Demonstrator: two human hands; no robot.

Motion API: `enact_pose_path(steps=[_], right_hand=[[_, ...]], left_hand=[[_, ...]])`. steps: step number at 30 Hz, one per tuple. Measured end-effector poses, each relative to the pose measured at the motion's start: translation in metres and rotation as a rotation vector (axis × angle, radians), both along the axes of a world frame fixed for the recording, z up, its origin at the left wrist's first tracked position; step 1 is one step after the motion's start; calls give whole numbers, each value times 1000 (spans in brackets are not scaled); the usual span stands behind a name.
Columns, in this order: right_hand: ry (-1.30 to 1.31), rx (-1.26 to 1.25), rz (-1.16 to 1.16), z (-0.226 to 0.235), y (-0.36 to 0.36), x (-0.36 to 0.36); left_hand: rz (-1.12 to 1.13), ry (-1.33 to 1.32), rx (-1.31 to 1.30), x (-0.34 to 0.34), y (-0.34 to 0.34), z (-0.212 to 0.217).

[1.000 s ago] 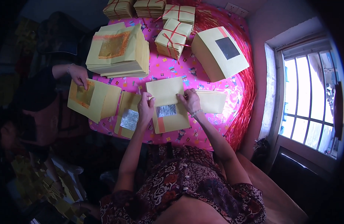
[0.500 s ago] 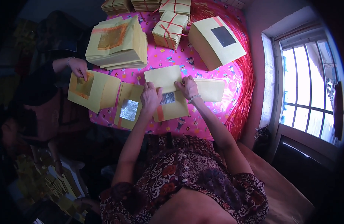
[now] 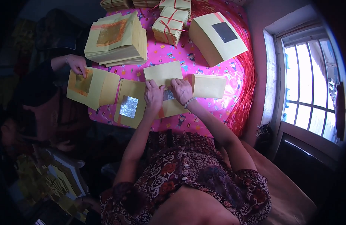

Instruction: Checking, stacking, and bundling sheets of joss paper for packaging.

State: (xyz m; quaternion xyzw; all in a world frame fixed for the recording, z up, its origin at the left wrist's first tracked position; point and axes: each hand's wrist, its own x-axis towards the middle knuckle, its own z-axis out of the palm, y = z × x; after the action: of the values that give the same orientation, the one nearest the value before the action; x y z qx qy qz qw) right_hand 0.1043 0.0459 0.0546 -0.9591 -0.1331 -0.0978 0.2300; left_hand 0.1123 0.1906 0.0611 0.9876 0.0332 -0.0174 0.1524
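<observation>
Both hands, left hand (image 3: 154, 95) and right hand (image 3: 181, 90), press flat, folding yellow silver-foiled paper sheet (image 3: 166, 88); next likely needs creasing.

head camera, looking down

a single wide view from the person's head faces steeply down, close over the pink table (image 3: 218, 108) and their own lap; edges bend, the window (image 3: 312, 86) curving at right.

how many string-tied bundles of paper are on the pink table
4 at least: two bundles tied with red string at the top centre, two more along the top edge. Others may lie out of frame.
</observation>
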Motion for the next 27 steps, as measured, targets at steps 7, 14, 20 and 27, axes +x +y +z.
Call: enact_pose_path(steps=[7,14,20,27], right_hand=[[36,45,-21,-11,-1,-1],[48,78,-18,-12,-1,0],[88,94,-1,-10,-7,4],[234,-49,46,-1,-3,12]], left_hand=[[-15,-227,-14,-11,4,-26],[11,-165,-132,-11,9,-22],[-49,-192,-332,-6,18,-9],[-1,-173,-634,-2,48,-26]])
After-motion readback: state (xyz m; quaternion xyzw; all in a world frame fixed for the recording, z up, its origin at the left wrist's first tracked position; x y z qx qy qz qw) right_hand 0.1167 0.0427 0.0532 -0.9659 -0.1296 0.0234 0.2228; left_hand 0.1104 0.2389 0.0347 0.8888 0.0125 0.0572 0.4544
